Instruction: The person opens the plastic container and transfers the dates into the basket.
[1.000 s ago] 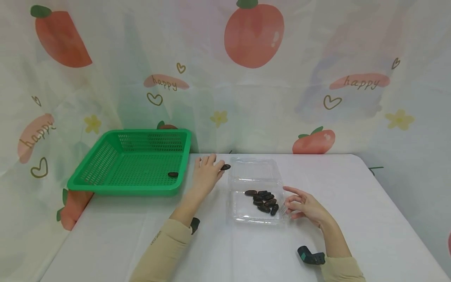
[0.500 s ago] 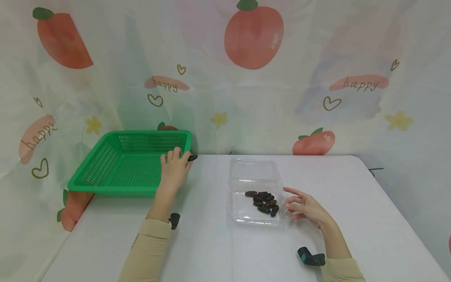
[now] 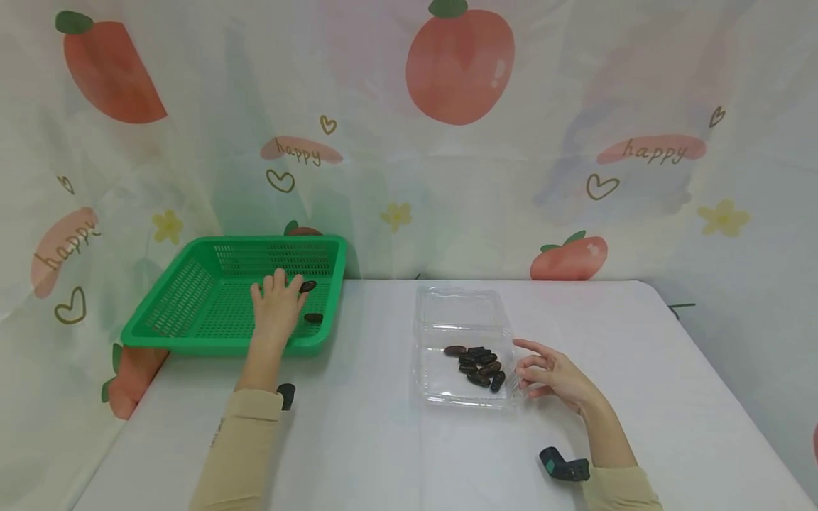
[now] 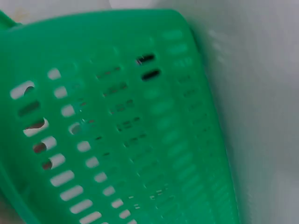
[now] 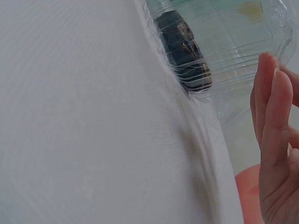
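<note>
My left hand [image 3: 276, 310] pinches a dark brown date [image 3: 308, 287] between thumb and finger, over the inside of a green plastic basket [image 3: 217, 346]. Another date [image 3: 313, 318] lies in the basket near its right wall. In the left wrist view the basket's slotted wall [image 4: 112, 51] fills most of the picture and hides the fingers. My right hand [image 3: 554, 372] stays at the right edge of an opened clear plastic box [image 3: 437, 390], index finger extended and fingertips right at the rim. Several dates [image 3: 478, 380] sit in the box; one date [image 5: 182, 51] shows through its side.
A white cloth [image 3: 383, 440] covers the table. The box's clear lid [image 3: 460, 306] lies folded back toward the printed curtain [image 3: 479, 199]. Dark wrist cameras [image 3: 564, 465] are strapped near both sleeves.
My left hand has carried the date leftward from beside the clear box, across the basket's right rim, to above the basket's inside. The right hand and the box have not moved.
</note>
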Demonstrator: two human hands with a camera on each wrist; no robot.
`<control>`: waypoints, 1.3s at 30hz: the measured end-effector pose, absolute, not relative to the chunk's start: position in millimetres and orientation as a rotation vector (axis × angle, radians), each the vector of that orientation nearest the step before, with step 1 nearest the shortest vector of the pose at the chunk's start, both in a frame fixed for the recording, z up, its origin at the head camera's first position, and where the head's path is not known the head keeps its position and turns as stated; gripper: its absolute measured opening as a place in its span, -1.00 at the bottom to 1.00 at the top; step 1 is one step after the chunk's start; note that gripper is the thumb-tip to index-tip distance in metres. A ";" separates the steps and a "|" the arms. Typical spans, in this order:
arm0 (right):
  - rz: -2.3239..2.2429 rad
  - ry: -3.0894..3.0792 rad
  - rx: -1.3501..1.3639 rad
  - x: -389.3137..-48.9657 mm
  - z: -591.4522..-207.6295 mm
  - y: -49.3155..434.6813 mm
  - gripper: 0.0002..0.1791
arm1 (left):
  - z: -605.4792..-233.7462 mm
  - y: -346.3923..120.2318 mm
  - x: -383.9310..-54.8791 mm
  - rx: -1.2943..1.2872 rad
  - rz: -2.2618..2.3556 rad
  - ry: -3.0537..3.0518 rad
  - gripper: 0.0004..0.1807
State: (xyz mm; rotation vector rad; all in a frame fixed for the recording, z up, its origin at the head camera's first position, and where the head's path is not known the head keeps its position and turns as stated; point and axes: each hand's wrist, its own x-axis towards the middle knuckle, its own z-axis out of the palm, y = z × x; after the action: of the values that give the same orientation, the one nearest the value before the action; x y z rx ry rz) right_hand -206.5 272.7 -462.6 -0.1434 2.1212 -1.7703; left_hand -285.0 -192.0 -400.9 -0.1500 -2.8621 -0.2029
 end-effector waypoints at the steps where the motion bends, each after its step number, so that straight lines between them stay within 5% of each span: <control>1: -1.772 2.119 -0.143 -206.5 -462.5 272.8 -0.24 | -401.3 -193.8 -285.7 -0.152 -0.193 -2.864 -0.63; 39: -1.771 2.138 -0.150 -206.5 -464.5 272.8 -0.23 | -415.0 -212.8 -301.5 -0.050 0.042 -3.218 -0.50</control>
State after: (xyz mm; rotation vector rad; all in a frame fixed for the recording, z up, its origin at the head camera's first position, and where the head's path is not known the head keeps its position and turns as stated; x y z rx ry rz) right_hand -206.5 272.8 -464.5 -0.1496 2.1377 -1.7709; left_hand -301.5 -212.8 -415.0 -0.0501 -3.2176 0.0417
